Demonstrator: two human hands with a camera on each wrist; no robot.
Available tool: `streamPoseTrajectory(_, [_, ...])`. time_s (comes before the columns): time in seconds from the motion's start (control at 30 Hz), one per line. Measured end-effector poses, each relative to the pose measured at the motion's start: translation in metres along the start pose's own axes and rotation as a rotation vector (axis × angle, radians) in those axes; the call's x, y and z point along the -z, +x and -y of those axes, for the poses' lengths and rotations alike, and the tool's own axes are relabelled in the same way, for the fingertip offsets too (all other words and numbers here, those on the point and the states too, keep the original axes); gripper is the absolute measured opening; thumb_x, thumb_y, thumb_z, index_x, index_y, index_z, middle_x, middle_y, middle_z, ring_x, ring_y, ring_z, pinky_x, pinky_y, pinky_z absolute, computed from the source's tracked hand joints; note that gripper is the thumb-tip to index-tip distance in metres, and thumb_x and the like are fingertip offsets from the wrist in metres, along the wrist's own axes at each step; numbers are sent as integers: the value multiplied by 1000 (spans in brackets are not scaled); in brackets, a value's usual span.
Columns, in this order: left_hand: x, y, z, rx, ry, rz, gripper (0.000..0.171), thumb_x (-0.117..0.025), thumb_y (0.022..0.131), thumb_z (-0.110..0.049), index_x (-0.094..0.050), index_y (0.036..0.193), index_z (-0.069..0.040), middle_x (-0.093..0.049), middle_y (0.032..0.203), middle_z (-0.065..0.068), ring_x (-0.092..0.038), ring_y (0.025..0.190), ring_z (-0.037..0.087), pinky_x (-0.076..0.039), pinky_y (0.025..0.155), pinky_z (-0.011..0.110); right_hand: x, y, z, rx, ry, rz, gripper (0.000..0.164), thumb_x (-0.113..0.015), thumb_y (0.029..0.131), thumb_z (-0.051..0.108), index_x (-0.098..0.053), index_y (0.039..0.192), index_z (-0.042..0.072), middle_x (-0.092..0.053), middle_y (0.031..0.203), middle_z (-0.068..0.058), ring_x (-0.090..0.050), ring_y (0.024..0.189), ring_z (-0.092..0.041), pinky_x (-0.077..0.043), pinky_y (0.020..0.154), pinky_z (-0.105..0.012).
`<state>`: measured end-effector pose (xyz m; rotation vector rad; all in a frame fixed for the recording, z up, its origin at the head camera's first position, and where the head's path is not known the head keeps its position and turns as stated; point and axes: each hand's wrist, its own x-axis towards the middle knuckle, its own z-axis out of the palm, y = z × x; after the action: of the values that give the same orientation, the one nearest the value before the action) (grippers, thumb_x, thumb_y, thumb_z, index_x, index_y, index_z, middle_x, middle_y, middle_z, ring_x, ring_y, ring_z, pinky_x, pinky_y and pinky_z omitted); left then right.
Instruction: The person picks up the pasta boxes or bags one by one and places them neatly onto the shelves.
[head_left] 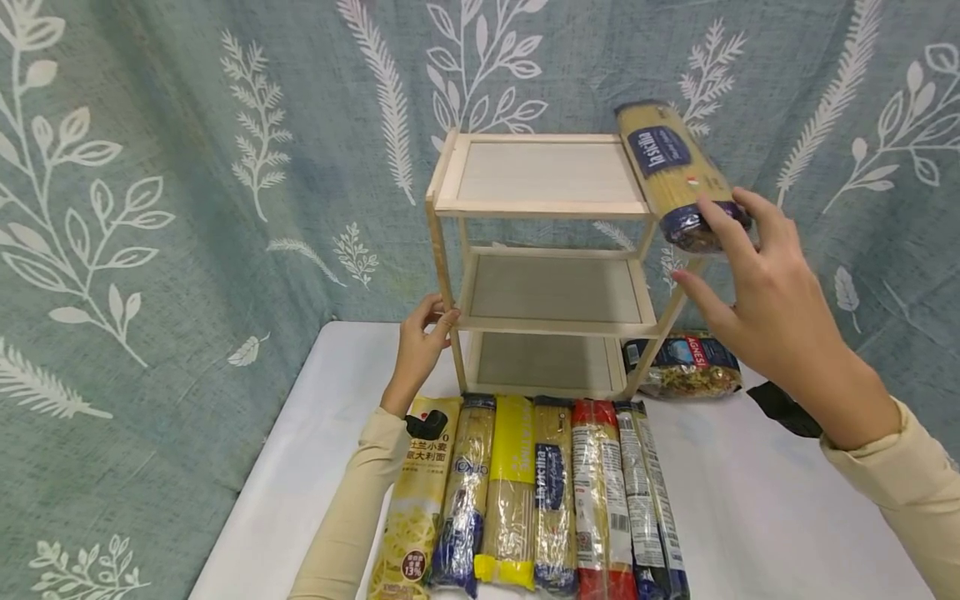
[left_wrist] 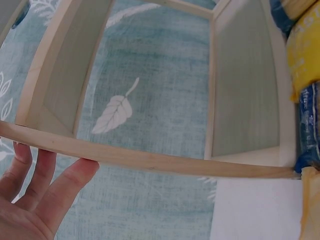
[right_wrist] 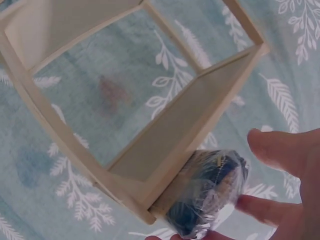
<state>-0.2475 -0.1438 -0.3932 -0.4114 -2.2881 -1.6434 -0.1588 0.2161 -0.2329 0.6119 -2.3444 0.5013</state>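
Head view: my left forearm, in a pale sleeve [head_left: 345, 508], reaches forward from the bottom edge. My left hand [head_left: 420, 346] grips the left front post [head_left: 442, 258] of the wooden rack [head_left: 540, 208], near the middle level, thumb and fingers bent to the wood. My right forearm enters from the lower right and slants up and leftward. My right hand [head_left: 772, 292] is raised, fingers spread and touching the near end of the pasta packet [head_left: 663, 162]; the thumb stands apart, below it. The packet is slanted at the right side of the top shelf [head_left: 551, 171]; I cannot tell whether it bears on the board. A row of pasta packets [head_left: 512, 500] lies on the white table [head_left: 300, 467] before the rack.

Left wrist view: the post crosses the frame, and my fingertips meet its edge at the lower left.

Right wrist view: the packet's end shows beside a rack corner. My thumb is clear of it; one fingertip touches the wrapper, and others show at the bottom edge.
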Motion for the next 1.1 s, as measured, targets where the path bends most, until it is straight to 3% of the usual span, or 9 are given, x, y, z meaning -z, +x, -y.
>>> streamPoseTrajectory(0.17, [1, -1, 0, 7, -1, -6, 30, -57, 97, -20, -56, 122, -4, -60, 109, 17, -59, 97, 30, -57, 70, 52, 3, -14, 2, 12, -13, 13, 81, -78, 75, 4, -36, 145, 7, -23, 148, -27, -30, 128, -49, -42, 72, -67])
streamPoseTrajectory(0.27, [1, -1, 0, 5, -6, -4, 31, -57, 97, -21, -57, 122, -3, -60, 109, 17, -58, 97, 32, -57, 70, 52, 5, -24, 4, 3, -21, 27, 79, -76, 78, 7, -36, 146, 8, -23, 148, -26, -32, 126, -50, -43, 69, -64])
streamPoseTrajectory(0.4, [1, 0, -1, -1, -10, -6, 32, -57, 97, -21, -56, 122, -2, -60, 109, 19, -58, 98, 35, -56, 70, 53, 6, -38, 6, 13, -15, 40, 65, -57, 93, 42, -36, 146, 9, -25, 147, -27, -34, 123, -51, -45, 71, -62])
streamPoseTrajectory(0.5, [2, 0, -1, -3, -10, -8, 32, -58, 96, -20, -56, 123, -1, -60, 109, 20, -58, 98, 37, -56, 70, 54, 4, -47, 7, 32, -12, 51, 74, -34, 93, 62, -37, 146, 10, -27, 146, -28, -36, 122, -51, -45, 75, -62])
streamPoseTrajectory(0.63, [2, 0, -1, -4, -13, -12, 32, -58, 96, -18, -55, 123, 0, -60, 109, 20, -58, 98, 37, -56, 69, 55, 1, -59, 9, 47, -30, 81, 75, -29, 93, 64, -38, 145, 11, -31, 144, -28, -40, 117, -49, -47, 67, -58])
streamPoseTrajectory(0.73, [2, -1, -1, -7, -10, -15, 32, -58, 96, -17, -55, 123, 1, -60, 108, 21, -58, 98, 37, -56, 69, 55, -2, -68, 9, 51, -15, 101, 70, -34, 94, 60, -41, 144, 10, -34, 143, -26, -44, 112, -47, -48, 59, -55])
streamPoseTrajectory(0.97, [1, 0, -1, -18, -4, -17, 32, -58, 96, -17, -56, 123, 0, -60, 108, 20, -59, 97, 36, -56, 68, 53, -15, -89, 12, 52, 47, 129, 68, -34, 94, 60, -46, 140, 12, -41, 138, -25, -47, 111, -45, -47, 69, -56])
streamPoseTrajectory(1.1, [0, 0, -1, -12, -9, -10, 33, -57, 97, -17, -55, 124, 0, -59, 109, 20, -58, 97, 35, -57, 69, 52, -23, -100, 13, 48, 60, 139, 67, -35, 95, 59, -47, 139, 11, -43, 135, -24, -48, 110, -43, -47, 68, -55])
